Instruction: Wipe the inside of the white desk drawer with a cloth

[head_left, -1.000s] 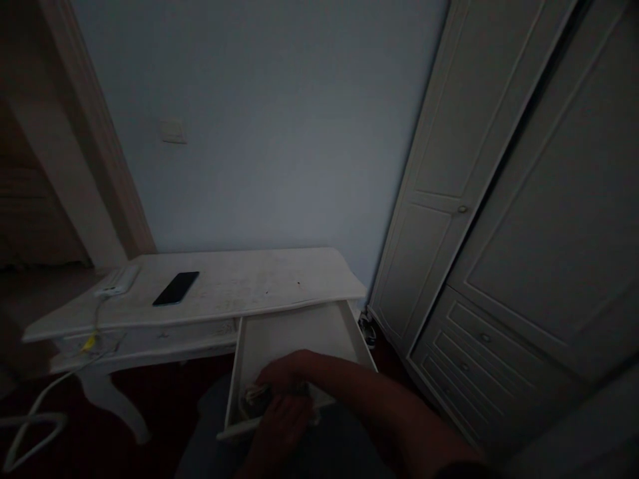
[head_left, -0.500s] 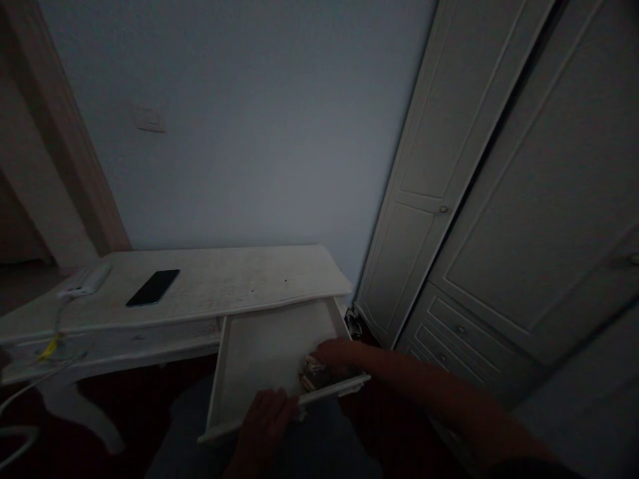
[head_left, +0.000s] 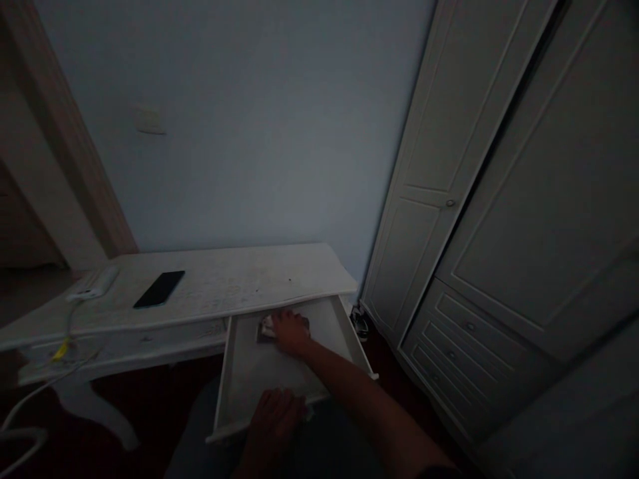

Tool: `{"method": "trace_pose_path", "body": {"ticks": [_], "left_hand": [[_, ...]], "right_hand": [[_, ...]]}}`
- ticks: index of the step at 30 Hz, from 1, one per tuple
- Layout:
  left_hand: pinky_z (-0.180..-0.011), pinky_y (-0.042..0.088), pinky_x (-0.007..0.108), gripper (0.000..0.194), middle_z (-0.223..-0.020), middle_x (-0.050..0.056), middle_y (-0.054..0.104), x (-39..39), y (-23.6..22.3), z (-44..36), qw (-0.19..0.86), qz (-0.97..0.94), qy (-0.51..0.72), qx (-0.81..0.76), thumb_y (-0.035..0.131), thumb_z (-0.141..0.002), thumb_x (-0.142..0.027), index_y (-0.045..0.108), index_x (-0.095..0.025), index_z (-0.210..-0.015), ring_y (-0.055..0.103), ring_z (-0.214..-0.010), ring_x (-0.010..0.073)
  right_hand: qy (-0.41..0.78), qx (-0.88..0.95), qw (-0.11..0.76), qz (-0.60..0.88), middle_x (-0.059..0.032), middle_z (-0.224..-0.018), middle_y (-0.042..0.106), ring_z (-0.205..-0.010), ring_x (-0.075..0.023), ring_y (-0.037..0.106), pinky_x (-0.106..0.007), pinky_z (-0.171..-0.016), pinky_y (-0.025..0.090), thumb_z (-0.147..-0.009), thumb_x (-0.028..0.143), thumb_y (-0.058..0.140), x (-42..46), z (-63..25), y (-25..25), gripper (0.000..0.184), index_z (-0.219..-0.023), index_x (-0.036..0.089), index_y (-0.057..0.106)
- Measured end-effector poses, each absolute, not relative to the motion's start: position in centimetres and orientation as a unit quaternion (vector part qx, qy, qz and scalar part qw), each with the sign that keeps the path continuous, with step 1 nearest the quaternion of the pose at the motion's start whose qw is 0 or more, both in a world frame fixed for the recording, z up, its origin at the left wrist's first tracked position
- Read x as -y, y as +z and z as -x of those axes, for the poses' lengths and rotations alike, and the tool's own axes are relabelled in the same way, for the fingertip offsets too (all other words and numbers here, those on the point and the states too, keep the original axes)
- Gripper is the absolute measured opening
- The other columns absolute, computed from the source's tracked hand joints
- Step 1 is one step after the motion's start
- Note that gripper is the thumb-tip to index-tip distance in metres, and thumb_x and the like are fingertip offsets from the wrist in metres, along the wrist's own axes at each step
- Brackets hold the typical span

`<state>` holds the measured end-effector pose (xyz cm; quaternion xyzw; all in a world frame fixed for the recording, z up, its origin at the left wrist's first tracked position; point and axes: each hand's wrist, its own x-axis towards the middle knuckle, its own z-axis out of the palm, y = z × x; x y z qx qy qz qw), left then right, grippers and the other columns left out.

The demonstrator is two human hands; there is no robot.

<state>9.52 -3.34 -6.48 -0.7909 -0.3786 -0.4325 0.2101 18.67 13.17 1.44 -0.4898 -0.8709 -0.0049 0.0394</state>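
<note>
A white drawer [head_left: 234,372] stands pulled out from the white desk [head_left: 269,279]. My right hand [head_left: 291,330] reaches into its back part, pressing down on a crumpled pale-and-brown cloth [head_left: 266,328] against the drawer floor. Part of the cloth is covered by the fingers. Over the drawer's front edge lies my left hand [head_left: 277,411], its fingers curled on the front panel and its thumb side hard to see in the dim light.
A dark phone [head_left: 160,289] and a white power strip [head_left: 93,283] with a cable lie on the desk's left part. Right of the desk are dark shoes [head_left: 358,322] on the floor and a tall white wardrobe [head_left: 414,233]. My legs are under the drawer.
My right hand has moved the cloth from the drawer's front right corner to its back, toward the left. The left hand stays at the front edge.
</note>
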Motion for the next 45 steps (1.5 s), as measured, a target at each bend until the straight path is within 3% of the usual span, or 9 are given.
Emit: {"method": "trace_pose_path", "body": {"ticks": [4,7,10,15,21,26,32,38,45], "left_hand": [[-0.081,0.044,0.036,0.025,-0.084,0.001,0.070,3.2,-6.7,-9.2,0.222,0.801,-0.406,0.380,0.046,-0.110,-0.021,0.067,-0.024,-0.095,0.062,-0.078,0.0198],[-0.088,0.045,0.037,0.026,-0.094,0.003,0.073,2.9,-7.0,-8.9,0.255,0.796,-0.400,0.376,0.046,-0.109,-0.021,0.068,-0.024,-0.097,0.065,-0.087,0.0214],[-0.088,0.045,0.038,0.021,-0.093,0.003,0.073,2.6,-7.2,-9.0,0.253,0.795,-0.402,0.377,0.049,-0.108,-0.024,0.070,-0.025,-0.105,0.065,-0.085,0.0216],[-0.079,0.042,0.037,0.024,-0.081,0.001,0.067,2.6,-7.4,-9.4,0.221,0.793,-0.431,0.369,0.047,-0.108,-0.020,0.069,-0.025,-0.099,0.060,-0.075,0.0206],[-0.085,0.044,0.039,0.029,-0.088,0.003,0.071,2.7,-8.2,-10.0,0.219,0.770,-0.456,0.388,0.042,-0.110,-0.024,0.069,-0.027,-0.100,0.063,-0.082,0.0221],[-0.083,0.044,0.038,0.026,-0.086,0.003,0.070,2.7,-7.8,-10.2,0.219,0.771,-0.452,0.392,0.044,-0.109,-0.023,0.069,-0.026,-0.101,0.062,-0.079,0.0216],[-0.078,0.042,0.037,0.030,-0.081,0.002,0.067,3.0,-6.9,-10.0,0.226,0.777,-0.447,0.382,0.042,-0.108,-0.018,0.067,-0.024,-0.093,0.061,-0.074,0.0202],[-0.083,0.043,0.037,0.027,-0.085,0.002,0.070,2.7,-7.2,-10.0,0.226,0.778,-0.440,0.388,0.044,-0.109,-0.022,0.069,-0.025,-0.098,0.062,-0.079,0.0203],[-0.081,0.042,0.037,0.033,-0.084,0.002,0.070,2.4,-7.8,-10.3,0.223,0.769,-0.460,0.383,0.038,-0.112,-0.025,0.067,-0.027,-0.097,0.061,-0.076,0.0200]], "right_hand": [[-0.026,0.943,0.027,0.331,-0.0176,-0.130,0.065,-0.116,-0.0364,0.062,-0.057,-0.096,0.053,-0.088,0.049,0.074,-10.4,-15.5,-0.5,0.060,-0.136,0.018,0.055],[-0.053,0.971,0.013,0.231,-0.0162,-0.128,0.065,-0.112,-0.0334,0.064,-0.054,-0.092,0.053,-0.101,0.038,0.059,-9.4,-17.3,-1.6,0.042,-0.138,0.020,0.054],[-0.048,0.978,-0.018,0.201,-0.0163,-0.131,0.064,-0.115,-0.0325,0.063,-0.052,-0.096,0.051,-0.097,0.035,0.064,-9.6,-21.7,-1.6,0.049,-0.142,0.019,0.052],[0.004,0.895,0.006,0.447,-0.0166,-0.140,0.062,-0.128,-0.0351,0.058,-0.055,-0.109,0.042,-0.089,0.038,0.071,-11.5,-28.7,0.0,0.053,-0.138,0.022,0.056],[-0.006,0.780,0.069,0.622,-0.0299,-0.141,0.058,-0.127,-0.0443,0.058,-0.060,-0.099,0.047,-0.094,0.033,0.061,-13.8,-27.2,0.4,0.055,-0.144,0.011,0.050],[0.000,0.787,0.102,0.609,-0.0277,-0.141,0.058,-0.128,-0.0438,0.056,-0.061,-0.099,0.045,-0.093,0.035,0.063,-14.4,-19.8,-0.3,0.056,-0.144,0.016,0.049],[-0.002,0.901,0.096,0.424,-0.0221,-0.138,0.061,-0.123,-0.0422,0.058,-0.065,-0.102,0.045,-0.078,0.068,0.074,-12.2,-14.8,-2.0,0.086,-0.144,0.017,0.050],[-0.073,0.965,0.011,0.251,-0.0150,-0.124,0.068,-0.112,-0.0330,0.065,-0.056,-0.097,0.051,-0.094,0.051,0.068,-10.0,-20.8,-2.1,0.052,-0.136,0.023,0.056],[-0.014,0.861,0.009,0.508,-0.0205,-0.136,0.065,-0.124,-0.0374,0.062,-0.053,-0.101,0.050,-0.092,0.042,0.070,-12.9,-29.2,1.0,0.053,-0.139,0.020,0.057]]}}
